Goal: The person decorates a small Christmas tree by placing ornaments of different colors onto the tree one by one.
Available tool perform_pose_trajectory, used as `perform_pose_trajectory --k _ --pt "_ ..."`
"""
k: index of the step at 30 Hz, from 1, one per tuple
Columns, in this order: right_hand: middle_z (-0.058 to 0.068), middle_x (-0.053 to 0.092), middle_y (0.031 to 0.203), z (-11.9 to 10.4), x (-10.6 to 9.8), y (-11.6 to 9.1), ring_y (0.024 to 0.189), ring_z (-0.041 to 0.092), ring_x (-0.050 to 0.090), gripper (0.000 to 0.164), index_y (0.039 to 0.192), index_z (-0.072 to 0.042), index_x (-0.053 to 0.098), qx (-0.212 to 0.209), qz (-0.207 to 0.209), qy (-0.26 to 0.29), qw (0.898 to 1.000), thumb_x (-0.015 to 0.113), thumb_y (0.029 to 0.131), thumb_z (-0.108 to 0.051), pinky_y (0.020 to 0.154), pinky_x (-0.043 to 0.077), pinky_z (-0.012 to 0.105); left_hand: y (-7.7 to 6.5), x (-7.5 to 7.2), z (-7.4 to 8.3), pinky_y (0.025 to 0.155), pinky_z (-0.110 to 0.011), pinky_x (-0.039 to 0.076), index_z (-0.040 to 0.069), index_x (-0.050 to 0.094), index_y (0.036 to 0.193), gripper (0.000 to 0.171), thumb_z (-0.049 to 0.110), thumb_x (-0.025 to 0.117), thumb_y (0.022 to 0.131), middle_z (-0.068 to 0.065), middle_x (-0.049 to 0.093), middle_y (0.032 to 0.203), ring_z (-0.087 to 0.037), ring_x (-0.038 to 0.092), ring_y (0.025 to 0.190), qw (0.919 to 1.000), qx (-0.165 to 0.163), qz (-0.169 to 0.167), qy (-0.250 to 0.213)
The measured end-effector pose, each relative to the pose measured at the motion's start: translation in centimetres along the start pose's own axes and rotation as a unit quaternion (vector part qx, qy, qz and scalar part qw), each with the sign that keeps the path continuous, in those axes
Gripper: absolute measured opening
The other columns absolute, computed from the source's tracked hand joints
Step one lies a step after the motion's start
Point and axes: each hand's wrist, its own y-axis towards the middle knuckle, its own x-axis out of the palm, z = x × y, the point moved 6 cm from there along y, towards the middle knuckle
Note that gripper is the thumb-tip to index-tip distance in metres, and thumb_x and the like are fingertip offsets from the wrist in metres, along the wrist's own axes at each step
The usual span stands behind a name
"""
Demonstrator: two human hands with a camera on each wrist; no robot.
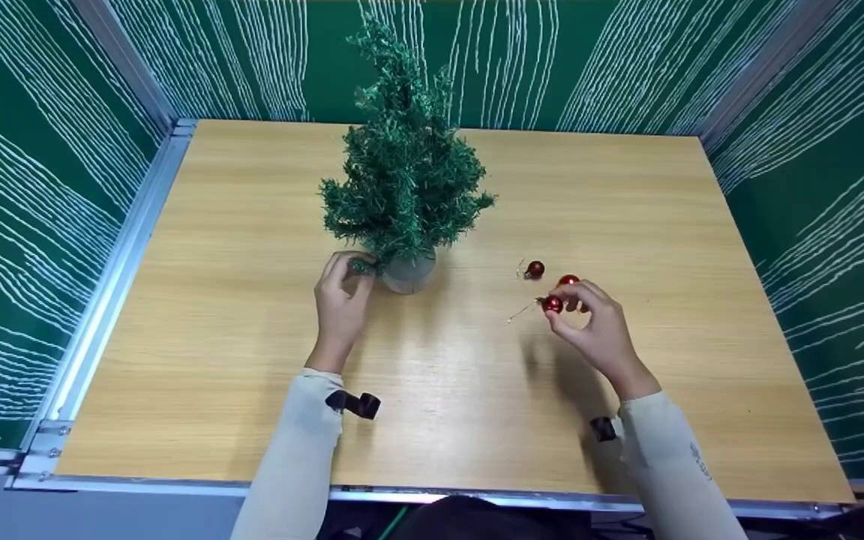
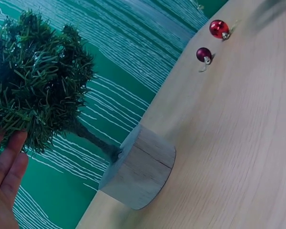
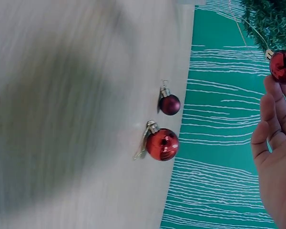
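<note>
A small artificial Christmas tree (image 1: 406, 172) stands on a round pale wooden base (image 2: 140, 167). At its lower left side my left hand (image 1: 342, 296) pinches the tip of a low branch (image 1: 363, 266). My right hand (image 1: 595, 326) holds a shiny red bauble (image 1: 552, 304) between thumb and fingertips, above the tabletop. From the bauble's gold cap a thin gold string (image 1: 522, 312) sticks out to the left. Close by on the table lie a dark red matte bauble (image 3: 169, 104) and a larger shiny red one (image 3: 162, 144), each with its cap and string.
The wooden table (image 1: 252, 337) has a metal frame along its edges. Green panels (image 1: 514, 67) with white wavy lines enclose it at the back and both sides. Black wrist cameras (image 1: 357, 404) sit on both cream sleeves (image 1: 293, 450).
</note>
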Motion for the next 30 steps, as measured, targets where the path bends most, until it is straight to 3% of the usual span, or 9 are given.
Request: perform_pose_trajectory --k 6,10,17,24,30 --pt "0.000 0.066 0.092 -1.1 0.0 0.4 0.079 0.018 0.055 0.024 0.101 -0.009 0.070 -0.021 0.001 0.009 1.000 0.077 0.078 -0.002 0.070 0.040 0.020 0.1 -0.5 3.0 0.088 -0.037 0.051 -0.005 0.064 0.103 0.016 -0.007 0.059 0.088 -0.018 0.062 0.104 -0.028 0.062 0.097 1.0000 0.000 0.001 0.006" --pt "0.000 0.066 0.094 -1.7 0.0 0.7 0.079 0.016 0.054 0.026 0.101 -0.009 0.070 -0.033 0.008 0.011 0.999 0.077 0.078 0.000 0.071 0.040 0.018 0.2 -0.6 3.6 0.089 -0.038 0.051 -0.005 0.064 0.102 0.015 -0.007 0.058 0.088 -0.018 0.062 0.103 -0.029 0.062 0.097 1.0000 0.005 -0.001 0.007" --pt "0.003 0.066 0.088 -2.8 -0.2 1.3 0.076 0.015 0.053 0.029 0.099 -0.005 0.071 -0.040 0.027 0.009 0.999 0.077 0.074 0.008 0.070 0.042 0.019 0.4 -0.5 3.2 0.089 -0.041 0.051 -0.005 0.064 0.103 0.017 -0.007 0.057 0.088 -0.019 0.062 0.104 -0.030 0.062 0.098 0.9999 -0.011 -0.004 0.011" --pt "0.014 0.066 0.087 -6.5 -1.0 2.1 0.076 0.016 0.056 0.023 0.095 0.004 0.068 -0.054 0.036 0.035 0.997 0.073 0.074 0.012 0.071 0.044 0.016 0.5 -0.6 3.0 0.089 -0.043 0.052 -0.005 0.063 0.103 0.017 -0.009 0.057 0.087 -0.018 0.062 0.103 -0.028 0.062 0.098 0.9997 -0.019 -0.002 0.012" --pt "0.015 0.065 0.087 -7.5 -1.2 2.6 0.072 0.025 0.053 0.023 0.097 0.005 0.067 -0.062 0.032 0.047 0.996 0.072 0.076 0.012 0.066 0.041 0.021 0.7 -0.5 0.7 0.088 -0.050 0.052 -0.005 0.063 0.103 0.017 -0.009 0.056 0.088 -0.020 0.061 0.101 -0.033 0.063 0.096 0.9999 -0.013 0.001 0.007"
